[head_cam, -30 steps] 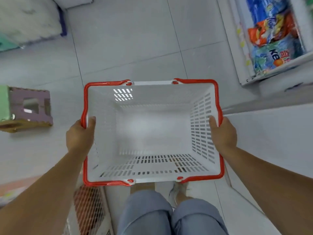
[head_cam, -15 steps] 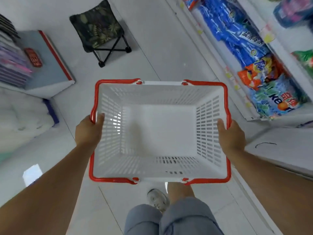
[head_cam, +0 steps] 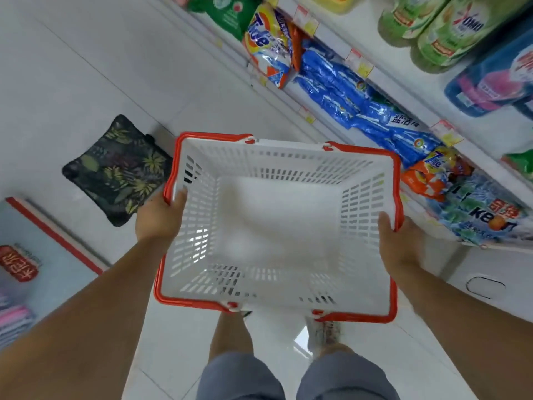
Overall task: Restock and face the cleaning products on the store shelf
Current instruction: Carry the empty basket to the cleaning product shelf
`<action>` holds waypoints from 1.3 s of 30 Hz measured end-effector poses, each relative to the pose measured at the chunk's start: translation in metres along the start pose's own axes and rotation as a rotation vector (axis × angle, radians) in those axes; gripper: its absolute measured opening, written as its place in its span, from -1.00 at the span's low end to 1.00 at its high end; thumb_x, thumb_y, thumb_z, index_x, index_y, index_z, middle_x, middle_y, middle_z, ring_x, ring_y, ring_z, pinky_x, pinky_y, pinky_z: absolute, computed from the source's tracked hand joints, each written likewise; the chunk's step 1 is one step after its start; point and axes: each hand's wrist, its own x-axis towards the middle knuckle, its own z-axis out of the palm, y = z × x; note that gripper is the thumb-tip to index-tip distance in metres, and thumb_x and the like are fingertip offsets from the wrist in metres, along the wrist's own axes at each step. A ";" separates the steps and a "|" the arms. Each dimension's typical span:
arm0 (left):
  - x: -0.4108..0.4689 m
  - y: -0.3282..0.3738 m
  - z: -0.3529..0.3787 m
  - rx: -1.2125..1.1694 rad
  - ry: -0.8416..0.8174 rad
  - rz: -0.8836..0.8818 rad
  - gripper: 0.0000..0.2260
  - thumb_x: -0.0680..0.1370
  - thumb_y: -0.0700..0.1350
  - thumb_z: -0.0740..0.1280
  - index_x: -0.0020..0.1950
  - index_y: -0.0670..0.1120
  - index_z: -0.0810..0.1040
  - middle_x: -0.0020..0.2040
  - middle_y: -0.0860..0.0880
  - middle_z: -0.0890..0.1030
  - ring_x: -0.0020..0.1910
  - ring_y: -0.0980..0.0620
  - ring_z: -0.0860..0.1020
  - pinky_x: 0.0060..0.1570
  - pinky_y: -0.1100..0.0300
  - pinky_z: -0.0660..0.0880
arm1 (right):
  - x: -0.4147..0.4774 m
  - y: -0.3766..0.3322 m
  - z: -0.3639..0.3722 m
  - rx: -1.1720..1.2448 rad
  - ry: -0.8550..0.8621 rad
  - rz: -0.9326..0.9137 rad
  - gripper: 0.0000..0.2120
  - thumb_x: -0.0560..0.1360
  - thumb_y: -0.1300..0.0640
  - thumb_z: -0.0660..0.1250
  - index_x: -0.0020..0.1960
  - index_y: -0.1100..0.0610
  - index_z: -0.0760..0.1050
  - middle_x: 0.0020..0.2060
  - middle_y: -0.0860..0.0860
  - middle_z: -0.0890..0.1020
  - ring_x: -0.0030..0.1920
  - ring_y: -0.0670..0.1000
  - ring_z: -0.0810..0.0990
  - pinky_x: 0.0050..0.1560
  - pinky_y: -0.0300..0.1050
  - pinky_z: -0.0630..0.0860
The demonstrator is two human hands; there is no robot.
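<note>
Since half a second ago we have turned toward the shelf (head_cam: 487,137): its stock now fills the upper right of the view, and the folding stool (head_cam: 118,171) has slid from the far floor to just beside the basket's left edge.

Our grip is unchanged. The left hand (head_cam: 157,217) clamps the left side of the basket (head_cam: 288,142), thumb hooked over the red rim, and the right hand (head_cam: 399,243) clamps the right side the same way. Holding it by both sides rather than by a handle keeps it level and open-mouthed in front of us, probably so it can be set down squarely.

The basket holds nothing, so no stock is in hand. The cleaning products are all on the shelf to our right: blue bags (head_cam: 357,99) lying along the lowest tier, a Tide bag (head_cam: 268,50) beyond them, a second orange Tide bag (head_cam: 432,174) and a pale printed bag (head_cam: 484,215) nearest the right hand, and green bottles (head_cam: 441,27) on the tier above.

We judge this to be an approach step. With both hands occupied, no facing can begin until the basket goes down on the tiled floor (head_cam: 86,67).
</note>
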 end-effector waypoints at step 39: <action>0.606 0.134 0.141 0.256 -0.116 0.542 -0.67 0.60 0.20 0.23 -0.12 -0.05 0.49 -0.14 -0.15 0.61 -0.01 -0.23 0.57 -0.10 0.09 0.39 | 0.212 -0.196 0.387 0.241 0.214 0.360 -0.67 0.62 -0.07 0.17 -0.07 0.21 0.36 -0.18 0.23 0.53 -0.01 0.36 0.57 -0.10 0.05 0.31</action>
